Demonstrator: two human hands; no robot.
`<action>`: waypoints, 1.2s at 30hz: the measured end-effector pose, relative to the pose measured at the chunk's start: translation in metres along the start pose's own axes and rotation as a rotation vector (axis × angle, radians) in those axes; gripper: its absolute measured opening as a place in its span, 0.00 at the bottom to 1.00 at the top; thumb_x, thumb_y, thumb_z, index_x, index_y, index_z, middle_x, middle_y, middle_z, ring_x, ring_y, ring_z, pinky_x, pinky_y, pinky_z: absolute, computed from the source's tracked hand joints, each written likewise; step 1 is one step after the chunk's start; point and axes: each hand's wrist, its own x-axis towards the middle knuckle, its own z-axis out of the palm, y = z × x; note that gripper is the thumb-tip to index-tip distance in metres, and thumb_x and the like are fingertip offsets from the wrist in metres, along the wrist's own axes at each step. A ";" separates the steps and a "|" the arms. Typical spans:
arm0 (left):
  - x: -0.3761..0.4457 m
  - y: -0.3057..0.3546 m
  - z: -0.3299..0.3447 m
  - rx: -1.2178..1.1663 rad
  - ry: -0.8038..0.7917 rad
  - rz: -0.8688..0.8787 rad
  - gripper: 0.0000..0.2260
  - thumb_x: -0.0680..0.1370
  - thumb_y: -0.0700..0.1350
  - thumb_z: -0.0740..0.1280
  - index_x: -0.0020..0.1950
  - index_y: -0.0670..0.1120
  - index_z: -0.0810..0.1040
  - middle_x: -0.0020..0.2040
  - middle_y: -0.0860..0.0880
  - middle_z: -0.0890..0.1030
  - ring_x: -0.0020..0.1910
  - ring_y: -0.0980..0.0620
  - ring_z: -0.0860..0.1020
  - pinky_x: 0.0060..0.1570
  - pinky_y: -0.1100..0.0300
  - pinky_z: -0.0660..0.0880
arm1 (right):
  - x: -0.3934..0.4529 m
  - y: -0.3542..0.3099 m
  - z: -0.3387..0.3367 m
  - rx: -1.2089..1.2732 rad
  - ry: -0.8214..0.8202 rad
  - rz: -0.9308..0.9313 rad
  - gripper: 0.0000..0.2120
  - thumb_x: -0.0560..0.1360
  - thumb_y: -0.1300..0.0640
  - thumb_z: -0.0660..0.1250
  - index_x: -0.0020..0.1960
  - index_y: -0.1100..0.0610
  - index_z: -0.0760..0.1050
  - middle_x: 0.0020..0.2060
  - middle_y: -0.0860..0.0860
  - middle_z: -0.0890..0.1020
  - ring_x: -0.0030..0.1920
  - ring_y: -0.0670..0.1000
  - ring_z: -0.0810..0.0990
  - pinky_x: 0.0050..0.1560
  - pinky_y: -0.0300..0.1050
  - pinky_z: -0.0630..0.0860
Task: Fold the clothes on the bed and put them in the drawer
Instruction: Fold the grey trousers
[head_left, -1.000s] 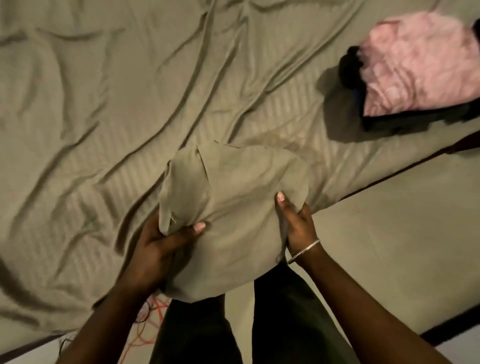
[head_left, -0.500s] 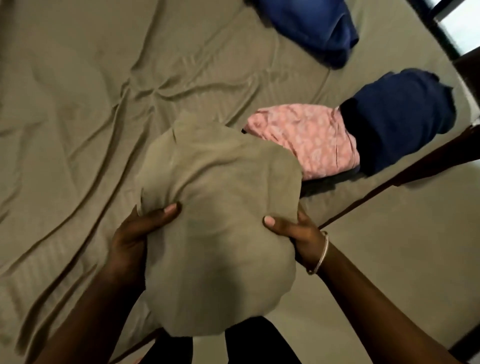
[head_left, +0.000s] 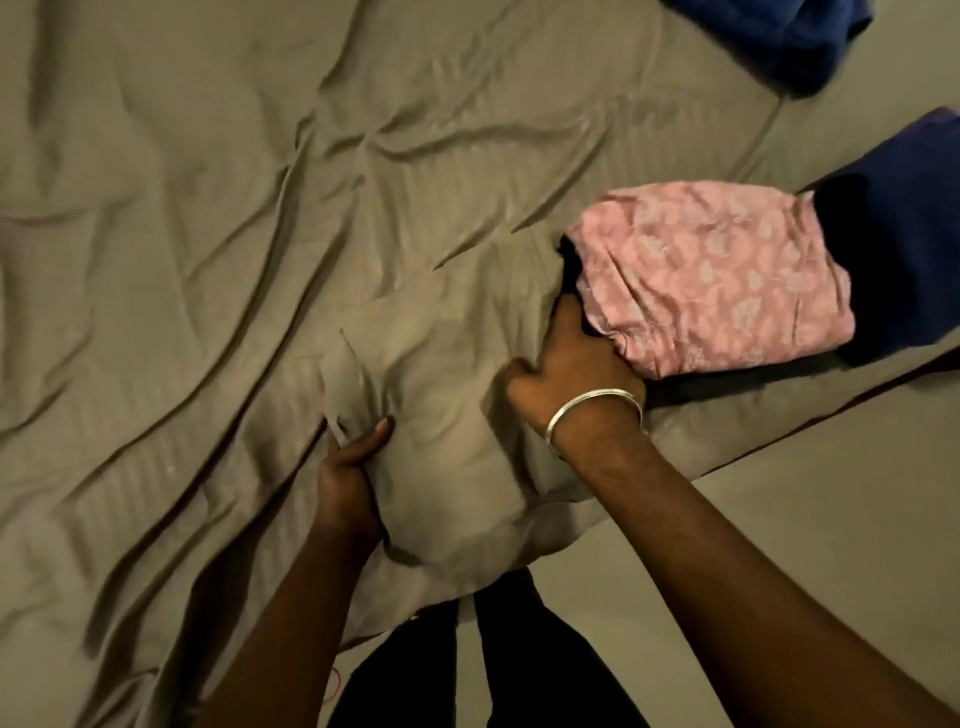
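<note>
A folded olive cloth (head_left: 441, 441) lies on the bed (head_left: 208, 234) near its front edge, almost the same colour as the sheet. My left hand (head_left: 348, 478) grips the cloth's left edge, thumb on top. My right hand (head_left: 576, 369), with a silver bangle at the wrist, holds the cloth's right edge; its fingers are tucked down against the left end of a folded pink patterned garment (head_left: 717, 280). A dark navy garment (head_left: 893, 234) lies under and behind the pink one. No drawer is in view.
Another blue garment (head_left: 789, 36) lies at the far right corner of the bed. The sheet is wrinkled all over. The bed's edge runs diagonally at lower right, with plain floor (head_left: 779, 519) beyond it. My legs in dark trousers (head_left: 519, 665) stand against the bed.
The olive cloth, held up in both hands before, has come down onto the bed beside the pink garment. Both hands have kept hold of its edges.
</note>
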 end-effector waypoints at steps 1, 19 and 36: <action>0.003 -0.001 0.002 0.021 -0.002 0.054 0.24 0.73 0.36 0.68 0.69 0.46 0.75 0.61 0.45 0.82 0.55 0.43 0.82 0.46 0.52 0.81 | -0.003 -0.003 0.005 -0.042 0.010 0.023 0.39 0.73 0.44 0.66 0.77 0.52 0.50 0.58 0.58 0.78 0.55 0.64 0.79 0.44 0.51 0.69; 0.034 0.048 0.018 0.227 -0.089 0.356 0.22 0.74 0.36 0.72 0.65 0.49 0.72 0.61 0.49 0.81 0.60 0.50 0.80 0.62 0.50 0.76 | -0.030 0.015 0.081 -0.213 0.333 -0.215 0.39 0.79 0.33 0.48 0.80 0.59 0.53 0.78 0.65 0.54 0.78 0.62 0.51 0.75 0.58 0.53; 0.035 0.037 0.026 1.780 -0.135 1.063 0.39 0.75 0.72 0.50 0.80 0.57 0.43 0.81 0.52 0.40 0.80 0.47 0.40 0.74 0.34 0.48 | -0.050 0.024 0.091 -0.135 0.402 -0.176 0.54 0.70 0.22 0.52 0.80 0.61 0.51 0.78 0.59 0.56 0.76 0.59 0.59 0.74 0.56 0.58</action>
